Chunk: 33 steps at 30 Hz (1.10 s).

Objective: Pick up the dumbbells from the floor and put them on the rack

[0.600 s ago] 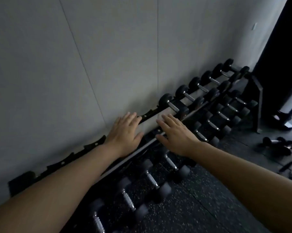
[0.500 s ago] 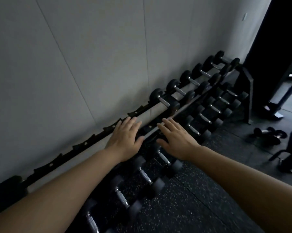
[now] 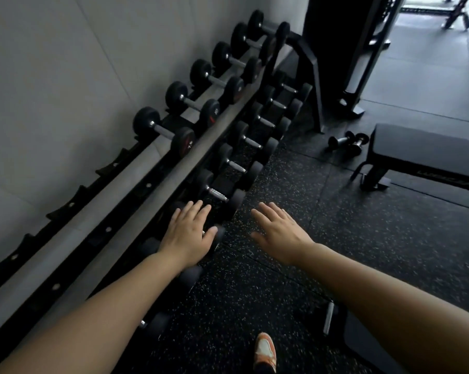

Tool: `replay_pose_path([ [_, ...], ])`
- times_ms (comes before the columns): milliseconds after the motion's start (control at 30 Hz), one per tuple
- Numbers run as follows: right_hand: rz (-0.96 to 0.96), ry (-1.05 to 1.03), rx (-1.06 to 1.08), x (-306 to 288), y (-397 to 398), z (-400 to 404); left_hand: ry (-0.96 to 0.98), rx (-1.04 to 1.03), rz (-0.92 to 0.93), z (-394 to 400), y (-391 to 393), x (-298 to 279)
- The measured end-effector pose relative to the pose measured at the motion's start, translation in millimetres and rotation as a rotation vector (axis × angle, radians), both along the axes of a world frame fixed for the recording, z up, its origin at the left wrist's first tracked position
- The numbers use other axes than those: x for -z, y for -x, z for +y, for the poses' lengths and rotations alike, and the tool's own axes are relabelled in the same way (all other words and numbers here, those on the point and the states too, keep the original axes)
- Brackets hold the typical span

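Observation:
A long two-tier dumbbell rack (image 3: pixel 174 168) runs along the grey wall. Several black dumbbells fill the far half of its upper tier, the nearest of them (image 3: pixel 163 131); the near cradles are bare. More dumbbells (image 3: pixel 219 195) line the lower tier. Two small dumbbells (image 3: pixel 348 141) lie on the floor beside the bench. Another dumbbell (image 3: pixel 328 317) lies on the floor under my right forearm, partly hidden. My left hand (image 3: pixel 187 236) hovers flat over the lower tier, fingers apart, empty. My right hand (image 3: pixel 278 230) is spread over the floor, empty.
A black flat bench (image 3: pixel 427 152) stands at the right. A dark machine frame (image 3: pixel 354 63) stands behind the rack's end post (image 3: pixel 313 76). The speckled rubber floor (image 3: pixel 376 238) stretches between rack and bench. My orange shoe (image 3: pixel 265 352) is at the bottom.
The view has swung down and right. Both hands have dropped from the upper rail to the level of the lower tier and floor, still empty and spread.

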State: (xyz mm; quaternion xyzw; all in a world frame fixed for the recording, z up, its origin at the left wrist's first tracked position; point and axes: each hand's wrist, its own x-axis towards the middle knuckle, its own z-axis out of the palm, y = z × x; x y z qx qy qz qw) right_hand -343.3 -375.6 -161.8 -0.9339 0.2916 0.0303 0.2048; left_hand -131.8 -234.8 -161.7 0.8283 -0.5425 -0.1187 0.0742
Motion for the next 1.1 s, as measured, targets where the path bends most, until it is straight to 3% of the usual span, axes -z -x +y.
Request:
replay_pose_path([
  [400,0.056,-0.096,0.247,41,64,-60,-0.069,0.25,0.071,-117,40,45],
  [1100,0.135,-0.149,0.574,80,4,-254,-0.206,0.602,0.153,-382,-34,87],
])
